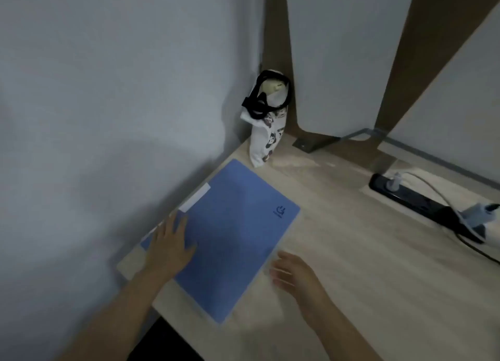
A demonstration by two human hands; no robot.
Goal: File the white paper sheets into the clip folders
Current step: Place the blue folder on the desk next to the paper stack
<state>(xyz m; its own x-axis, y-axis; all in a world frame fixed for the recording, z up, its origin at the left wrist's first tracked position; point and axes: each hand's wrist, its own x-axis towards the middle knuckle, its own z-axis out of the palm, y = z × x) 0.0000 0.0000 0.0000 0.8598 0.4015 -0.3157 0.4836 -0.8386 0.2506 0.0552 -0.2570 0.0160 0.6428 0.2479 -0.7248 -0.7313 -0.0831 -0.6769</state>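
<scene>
The blue folder (232, 239) lay shut and flat on the tabletop (351, 279), close to the wall (108, 90), with a white label (195, 197) along its spine edge. The left hand (170, 245) rested on the spine side of the cover, fingers (178, 222) straight and slightly apart, pressing and gripping nothing. The right hand (292, 271) was just beside the folder's open edge. It was blurred, but its fingers looked loosely spread and held nothing.

No loose white sheet was in view. A paler strip showed along the folder's right edge, and I could not tell whether it was paper or the back cover. Judging by the closed cover, this folder was either already filled or not yet opened. Only one folder showed, so any other folders and sheets were out of sight.

A printed white cloth bag (266, 128) with black straps stood in the corner just beyond the folder's far end. A black power strip (422, 201) with plugs and a white cable (433, 187) lay well apart on the right. Neither would likely hinder lifting the cover. The nearby wall might crowd the cover if it swung fully open to the left.
</scene>
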